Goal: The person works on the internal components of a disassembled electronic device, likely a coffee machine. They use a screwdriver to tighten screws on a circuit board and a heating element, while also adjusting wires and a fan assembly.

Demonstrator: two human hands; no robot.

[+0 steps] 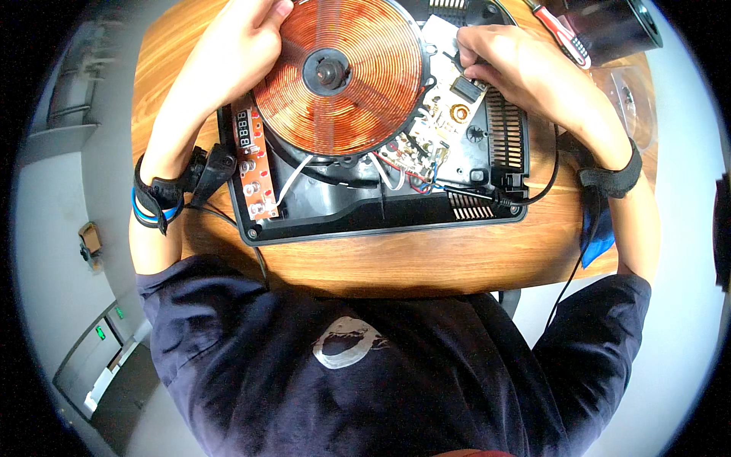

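Note:
A round copper induction coil (373,68) with a dark centre piece lies over the open black housing of an induction cooker (343,221). My left hand (242,53) is closed at the coil's upper left rim, thumb along the edge; its other fingers are mostly hidden. On the right half of the housing sits a pale circuit board (457,137) with a ring-shaped copper part and coloured wires. Over the board's upper part, my right hand (502,65) pinches at something small and dark that I cannot make out. White leads (293,180) run from beneath the coil.
An orange display board (253,171) lines the housing's left side. A black cord (550,183) leaves its right side. Beyond are a red-handled tool (563,38), a dark cylindrical container (613,30) and a clear tray (628,103) on the wooden table (343,266).

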